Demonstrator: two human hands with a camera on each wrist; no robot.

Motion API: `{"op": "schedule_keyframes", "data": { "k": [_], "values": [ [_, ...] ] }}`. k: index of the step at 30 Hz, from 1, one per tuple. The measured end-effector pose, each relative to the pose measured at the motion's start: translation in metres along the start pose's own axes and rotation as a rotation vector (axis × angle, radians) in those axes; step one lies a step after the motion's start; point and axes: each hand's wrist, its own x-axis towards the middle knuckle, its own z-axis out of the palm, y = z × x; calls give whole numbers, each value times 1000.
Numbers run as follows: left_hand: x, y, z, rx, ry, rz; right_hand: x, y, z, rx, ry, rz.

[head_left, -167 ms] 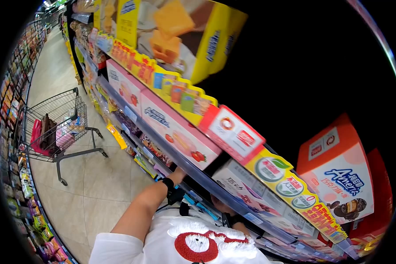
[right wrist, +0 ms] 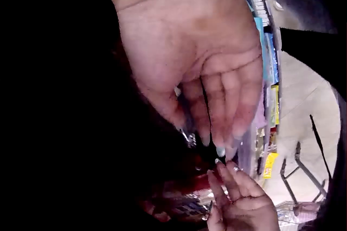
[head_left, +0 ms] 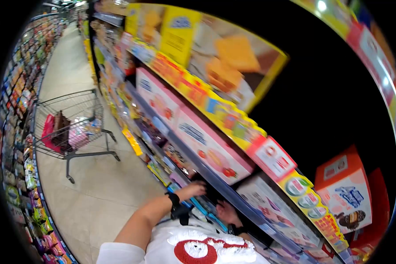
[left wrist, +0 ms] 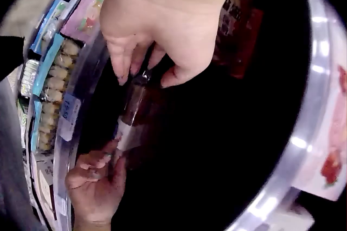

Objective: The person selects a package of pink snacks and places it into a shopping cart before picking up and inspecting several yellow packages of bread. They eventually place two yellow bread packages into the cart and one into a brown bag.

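Both hands reach into a dark lower shelf. In the left wrist view my left hand [left wrist: 142, 76] pinches the top end of a long dark packet [left wrist: 130, 109] with a white lower part. My right hand [left wrist: 105, 160] curls round the packet's lower end from below. In the right wrist view the right hand [right wrist: 206, 136] shows its palm, fingertips on a shiny bit of wrapper, with the left hand [right wrist: 225, 168] just under them. The head view shows the left hand [head_left: 193, 189] and right hand [head_left: 226, 211] under the shelf rail [head_left: 215, 180].
Pink boxes [head_left: 207, 145] stand on the shelf above the hands, and an orange box [head_left: 343, 189] farther right. A wire shopping cart [head_left: 70, 123] with bags stands in the tiled aisle on the left. Small packets [left wrist: 51, 85] line the shelf edge below.
The head view has swung, so the shelves sit lower and farther right. My left hand shows more at the shelf's edge. Both hands stay inside the lower shelf.
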Motion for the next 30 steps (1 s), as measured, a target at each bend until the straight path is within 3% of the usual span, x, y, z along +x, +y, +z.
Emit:
{"op": "schedule_keyframes", "data": {
  "k": [1, 2, 4, 6, 11, 14, 18, 21, 26, 30],
  "values": [
    [-22, -2, -17, -124, -111, -60, 13, 18, 16, 27, 45, 71],
    [-59, 22, -11, -38, -72, -69, 24, 28, 35, 32, 94, 143],
    [-116, 29, -41, 64, -4, -106, 63, 54, 47, -270, 55, 272],
    [-158, 14, -94, 9, 118, -83, 108, 88, 73, -411, 171, 359],
    [-300, 13, -187, -194, 721, -10, 242, 170, 112, -672, 167, 667],
    [-357, -12, -231, -407, 881, 42, 305, 226, 147, -968, 312, 705],
    [-386, -22, -272, -526, 1015, 35, 386, 265, 156, -1065, 245, 851],
    [-394, 0, -303, -539, 1023, 64, 452, 281, 173, -1135, 204, 856],
    [-394, 53, -402, -420, 1108, 72, 593, 305, 224, -1245, 107, 788],
    [-413, 114, -480, -158, 1266, 193, 700, 333, 289, -1247, -144, 603]
  ]
}}
